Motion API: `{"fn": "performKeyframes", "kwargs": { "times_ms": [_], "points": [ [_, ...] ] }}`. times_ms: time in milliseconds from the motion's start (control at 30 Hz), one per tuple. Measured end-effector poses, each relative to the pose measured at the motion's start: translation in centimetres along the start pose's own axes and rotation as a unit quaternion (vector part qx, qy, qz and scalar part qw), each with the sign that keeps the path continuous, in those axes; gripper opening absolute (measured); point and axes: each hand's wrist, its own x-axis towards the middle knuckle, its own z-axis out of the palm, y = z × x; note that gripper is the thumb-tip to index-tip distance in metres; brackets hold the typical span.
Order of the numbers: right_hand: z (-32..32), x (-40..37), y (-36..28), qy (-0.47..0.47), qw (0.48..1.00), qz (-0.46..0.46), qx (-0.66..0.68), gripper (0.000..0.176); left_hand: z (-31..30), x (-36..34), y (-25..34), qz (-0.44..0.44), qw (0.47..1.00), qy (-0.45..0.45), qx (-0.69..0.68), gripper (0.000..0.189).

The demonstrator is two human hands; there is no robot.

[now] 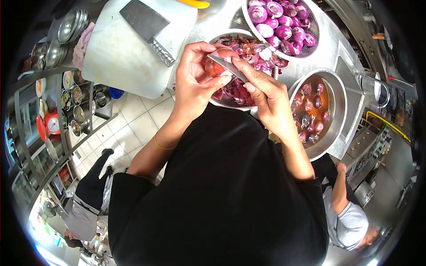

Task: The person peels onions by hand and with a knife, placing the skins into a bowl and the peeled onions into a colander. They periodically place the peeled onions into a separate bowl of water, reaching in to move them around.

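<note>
My left hand (195,73) is closed around a red onion (216,66) with its skin on. In my right hand (264,91) is a small knife (228,66), its blade lying across the onion's surface. Both hands are over a bowl (222,33) heaped with dark red onion skins (237,95). Behind it on the right, a colander (245,13) holds several peeled purple onions (284,32). Nearer on the right, several unpeeled onions (318,102) float in brownish water inside a large metal basin (339,99).
A cleaver (144,20) lies on the white cutting board (117,60) at left, near a pink cloth (83,46). Metal bowls (71,25) are stacked farther left. One person (344,217) is at the lower right, another (84,213) at the lower left.
</note>
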Motion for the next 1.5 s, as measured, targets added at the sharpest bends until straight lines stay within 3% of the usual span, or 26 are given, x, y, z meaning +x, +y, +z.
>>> {"fn": "performKeyframes", "kwargs": {
  "times_ms": [100, 200, 300, 400, 467, 500, 567, 633, 700, 767, 833, 867, 967, 1033, 1200, 1500],
  "points": [
    [0.4, 0.1, 0.1, 0.045, 0.998, -0.049, -0.015, 0.052, 0.3, -0.1, 0.4, -0.024, 0.999, 0.018, 0.011, 0.050],
    [0.4, 0.1, 0.2, 0.060, 0.997, -0.043, -0.013, 0.053, 0.4, -0.2, 0.3, -0.031, 0.999, 0.028, 0.008, 0.050],
    [-0.1, -0.3, 0.5, 0.032, 0.994, 0.013, -0.101, 0.054, 0.2, -0.1, -0.1, -0.011, 1.000, 0.006, 0.012, 0.050],
    [0.1, -0.2, 1.4, 0.068, 0.993, -0.038, -0.090, 0.048, 0.3, -0.3, -0.1, -0.027, 0.999, 0.022, 0.001, 0.051],
    [-0.1, -0.1, 1.3, 0.106, 0.986, 0.069, 0.111, 0.040, 0.5, -0.5, -0.1, -0.011, 0.999, 0.032, 0.002, 0.050],
    [-0.3, -0.1, 1.3, 0.106, 0.986, 0.069, 0.111, 0.040, 0.4, -0.6, -0.1, -0.011, 0.999, 0.032, 0.002, 0.050],
    [-1.0, -0.2, 1.4, 0.097, 0.953, 0.150, 0.243, 0.035, -0.1, -0.8, -0.3, -0.006, 0.998, 0.042, 0.037, 0.051],
    [-1.5, -0.5, 1.4, 0.074, 0.948, 0.165, 0.263, 0.041, -0.2, -0.7, -0.2, -0.003, 0.999, 0.037, 0.030, 0.049],
    [-1.5, -0.9, 1.4, 0.052, 0.905, 0.191, 0.376, 0.045, -0.5, -0.6, 0.0, -0.001, 0.999, 0.034, 0.028, 0.047],
    [-1.3, -0.9, 0.2, 0.052, 0.923, 0.173, 0.341, 0.051, -0.6, -0.5, 0.1, 0.052, 0.990, 0.013, 0.128, 0.046],
    [-1.2, -1.1, -1.1, 0.023, 0.983, 0.121, 0.135, 0.056, -0.5, -0.5, 0.3, 0.053, 0.989, 0.021, 0.135, 0.045],
    [-1.5, -1.1, -0.7, -0.004, 0.999, 0.043, 0.019, 0.056, -0.5, -0.4, 0.3, 0.053, 0.988, 0.028, 0.141, 0.045],
    [-1.6, -0.8, -2.1, -0.028, 0.998, 0.041, -0.042, 0.057, -0.3, -0.2, 0.6, 0.063, 0.986, 0.019, 0.150, 0.043],
    [-1.6, -0.7, -2.2, -0.026, 0.997, 0.070, -0.022, 0.056, -0.3, -0.3, 0.5, 0.067, 0.986, 0.012, 0.151, 0.044],
    [-2.1, -0.4, -1.3, -0.013, 1.000, 0.019, -0.012, 0.048, -0.1, -0.5, 0.6, 0.048, 0.990, 0.020, 0.132, 0.045],
    [-1.4, -0.4, -2.0, -0.035, 0.998, 0.022, 0.040, 0.052, 0.0, -0.4, 0.8, 0.073, 0.981, 0.021, 0.176, 0.043]
  ]
}}
